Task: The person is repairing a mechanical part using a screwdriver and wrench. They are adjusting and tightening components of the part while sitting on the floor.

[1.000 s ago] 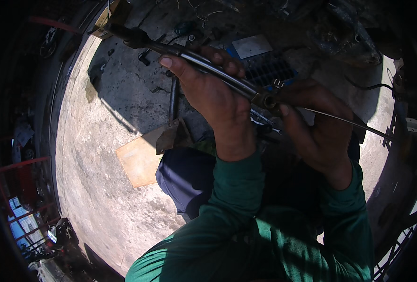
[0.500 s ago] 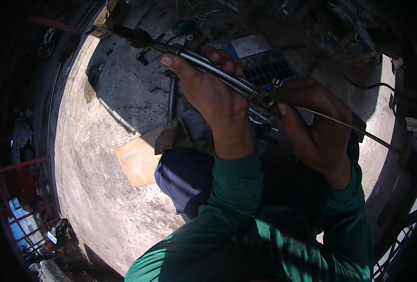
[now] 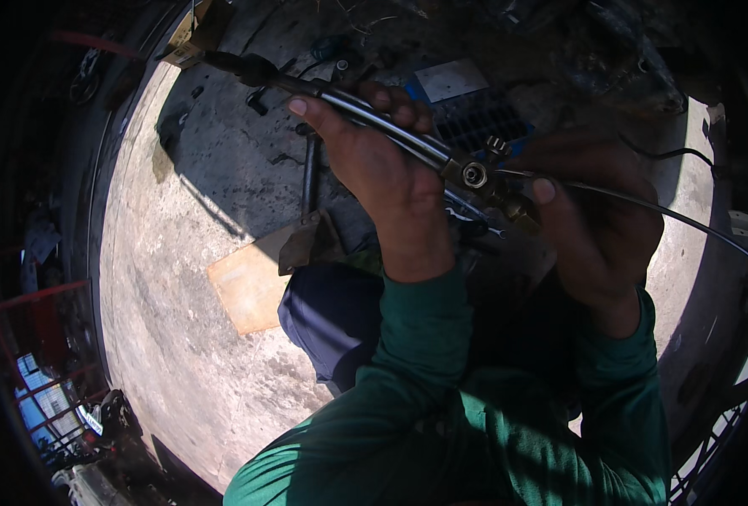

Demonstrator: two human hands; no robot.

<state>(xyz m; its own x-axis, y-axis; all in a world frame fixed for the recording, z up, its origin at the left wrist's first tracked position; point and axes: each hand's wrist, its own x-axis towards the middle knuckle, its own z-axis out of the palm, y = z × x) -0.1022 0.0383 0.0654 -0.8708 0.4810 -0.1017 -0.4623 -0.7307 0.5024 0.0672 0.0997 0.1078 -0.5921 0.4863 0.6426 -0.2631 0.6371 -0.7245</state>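
Note:
My left hand (image 3: 382,177) is wrapped round a long metal tool (image 3: 399,133), like a cutting torch, held diagonally with its dark end up-left. At its lower-right end are a ringed port (image 3: 474,174), a small knurled knob (image 3: 497,147) and a brass fitting (image 3: 513,211). My right hand (image 3: 593,219), just right of these, has its fingers curled round a thin metal rod (image 3: 686,216) that runs from the port's side out to the right. Its fingers are dim and partly blurred.
On the concrete floor (image 3: 163,312) lie a tan board (image 3: 239,291), a steel bar (image 3: 310,173), wrenches (image 3: 483,228), a blue compartment tray (image 3: 475,126) with a metal plate (image 3: 450,80), and a cardboard box (image 3: 205,25). A red metal frame (image 3: 40,295) stands at left, dark machinery (image 3: 618,67) at upper right.
My right hand has moved rightward off the tool's end, uncovering the brass fitting. The thin rod's outer part sits higher to the right. My left hand has barely moved.

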